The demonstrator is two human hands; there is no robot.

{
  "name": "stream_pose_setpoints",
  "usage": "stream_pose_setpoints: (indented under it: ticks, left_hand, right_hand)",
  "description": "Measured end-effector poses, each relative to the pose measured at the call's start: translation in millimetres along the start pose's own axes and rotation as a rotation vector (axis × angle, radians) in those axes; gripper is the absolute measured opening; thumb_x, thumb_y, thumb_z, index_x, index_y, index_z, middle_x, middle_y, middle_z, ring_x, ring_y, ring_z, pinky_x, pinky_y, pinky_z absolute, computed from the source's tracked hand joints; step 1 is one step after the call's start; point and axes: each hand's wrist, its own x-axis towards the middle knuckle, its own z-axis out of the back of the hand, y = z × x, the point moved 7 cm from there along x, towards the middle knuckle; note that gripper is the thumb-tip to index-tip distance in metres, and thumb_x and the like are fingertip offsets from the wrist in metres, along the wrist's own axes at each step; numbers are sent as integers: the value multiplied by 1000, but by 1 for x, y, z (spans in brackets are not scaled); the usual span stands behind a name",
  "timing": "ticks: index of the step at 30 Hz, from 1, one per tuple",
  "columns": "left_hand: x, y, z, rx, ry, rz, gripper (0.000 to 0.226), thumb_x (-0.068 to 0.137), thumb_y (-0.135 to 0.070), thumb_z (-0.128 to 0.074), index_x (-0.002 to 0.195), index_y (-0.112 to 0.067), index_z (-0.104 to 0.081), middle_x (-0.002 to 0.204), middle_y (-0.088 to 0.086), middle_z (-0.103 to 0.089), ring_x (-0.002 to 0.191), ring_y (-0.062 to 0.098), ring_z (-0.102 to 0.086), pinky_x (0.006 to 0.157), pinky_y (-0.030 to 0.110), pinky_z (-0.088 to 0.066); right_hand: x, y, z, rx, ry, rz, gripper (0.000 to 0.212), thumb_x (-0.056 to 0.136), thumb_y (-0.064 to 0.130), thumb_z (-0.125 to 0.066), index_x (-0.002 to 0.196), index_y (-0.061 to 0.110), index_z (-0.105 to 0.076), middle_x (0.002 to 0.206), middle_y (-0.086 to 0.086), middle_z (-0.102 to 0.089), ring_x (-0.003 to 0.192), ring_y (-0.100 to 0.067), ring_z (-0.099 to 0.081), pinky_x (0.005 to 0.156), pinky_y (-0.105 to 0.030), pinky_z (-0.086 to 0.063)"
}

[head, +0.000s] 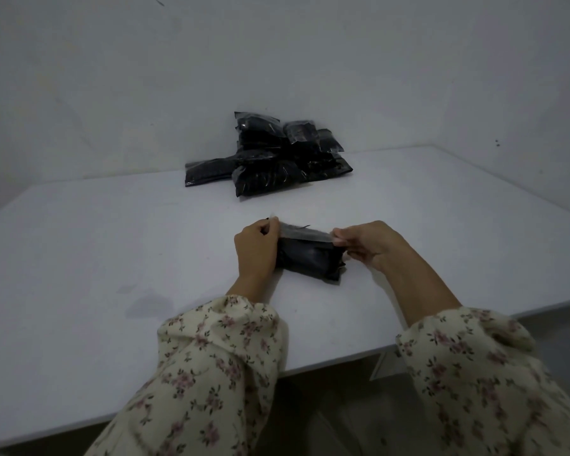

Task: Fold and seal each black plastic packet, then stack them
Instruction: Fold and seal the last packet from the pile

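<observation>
I see my left hand (256,250) pinching the left end of the packet (310,258), and my right hand (369,245) pinching its right end, both closed on it. Between them runs the flap (305,234), a paler strip along the packet's far edge, held taut and a little lifted. The packet itself lies on the table (112,245), between my hands and close to the near edge.

By my reading, this one is mid-fold: the body looks rolled or doubled over already, and the flap is about to be pressed down to seal it (I cannot tell whether any adhesive strip is exposed). It is not yet sealed and not yet stacked.

Beyond the packet, well apart from it and against the wall (112,93), sits the pile (270,156) of black packets, several heaped on one another and leaning on the wall, with one lying flat to the left of the heap. Whether those are finished or waiting I cannot say; they look glossy and closed, but the light is dim. What any packet holds is hidden by the black plastic.

Nothing else lies on the table near the packet.
</observation>
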Motion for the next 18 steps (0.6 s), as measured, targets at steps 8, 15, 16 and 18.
stream_pose_setpoints:
  ticks: [8,15,16,18]
  left_hand:
    - [0,-3,-1,26,5,-27,46,96,-28,-51,56,-13,-34,50,-3,-32,52,12,-29,54,25,-24]
    - [1,-2,-2,40,-7,-50,44,96,-27,-51,58,-10,-38,50,-2,-36,52,11,-31,54,24,-26]
    - [1,-2,-2,43,-5,-53,44,96,-27,-51,57,-11,-38,50,-3,-35,52,11,-31,54,23,-27]
    - [0,-4,-2,46,-5,-54,47,96,-26,-51,55,-15,-33,49,-5,-33,50,9,-30,52,20,-28]
  right_hand:
    - [-4,-13,3,90,-123,127,9,81,0,-69,87,-6,-67,50,-2,-65,61,-14,-63,91,-30,-48]
    - [-10,-18,4,64,-204,194,32,85,5,-67,109,10,-46,50,1,-65,87,-24,-66,101,-43,-44]
    - [-11,-18,4,54,-218,211,30,86,5,-67,106,12,-46,49,1,-65,84,-23,-66,98,-41,-46]
    - [-13,-16,3,53,-248,249,29,86,4,-66,103,12,-45,53,-1,-65,75,-20,-64,84,-34,-50]
